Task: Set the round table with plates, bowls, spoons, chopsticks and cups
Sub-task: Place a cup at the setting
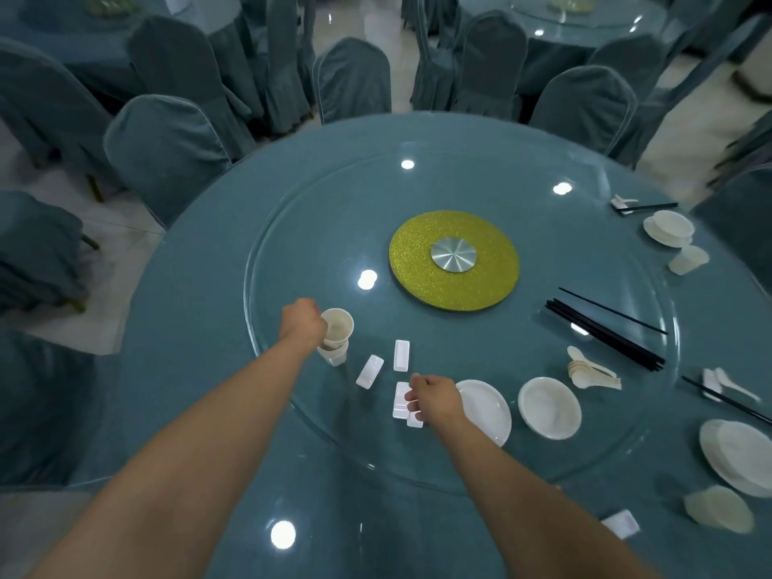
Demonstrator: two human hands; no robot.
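Note:
My left hand [301, 324] grips the top cup [337, 325] of a short stack of cream cups [334, 355] on the glass turntable [292, 252]. My right hand [434, 398] curls over a pile of white rectangular chopstick rests [400, 401] and pinches one. Two more rests [369, 371] [401, 355] lie just beyond it. Right of that hand sit a stack of white plates [486, 411], a stack of bowls [549, 407], a pile of spoons [585, 371] and a bundle of black chopsticks [605, 332].
Two laid places lie along the right rim: plate and bowl [668, 228] with a cup [689, 259], and another plate [737, 455] with a cup [718, 514] and a rest [621, 523]. A yellow disc [417, 261] marks the centre. Covered chairs [167, 152] ring the table.

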